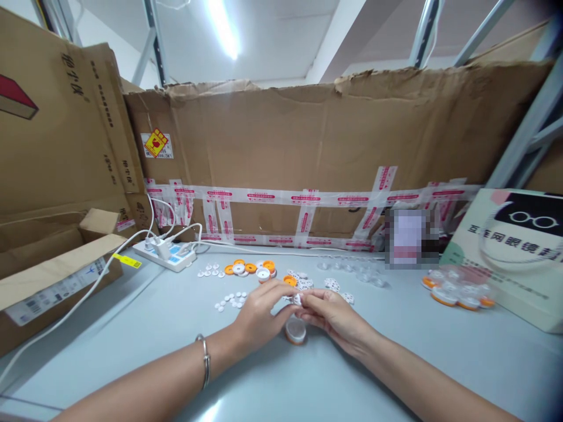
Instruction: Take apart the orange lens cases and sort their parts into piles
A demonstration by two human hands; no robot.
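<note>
My left hand (263,309) and my right hand (333,313) meet over the middle of the table, both closed. Pinched between their fingertips is a small white plastic piece (297,299), partly covered by the fingers. Just below it, a round container (295,330) with a transparent top and an orange base stands on the table. Beyond the hands lie white discs with dark spots (305,283) and an orange ring (290,281). Several small white caps (231,299) are spread left of my left hand.
Orange and white round parts (250,268) lie farther back, with transparent domes (357,271) to their right. Assembled orange-based containers (460,291) sit beside a printed box (512,258). A power strip (165,253) with white cables and an open carton (57,275) occupy the left. Cardboard (281,146) walls the back.
</note>
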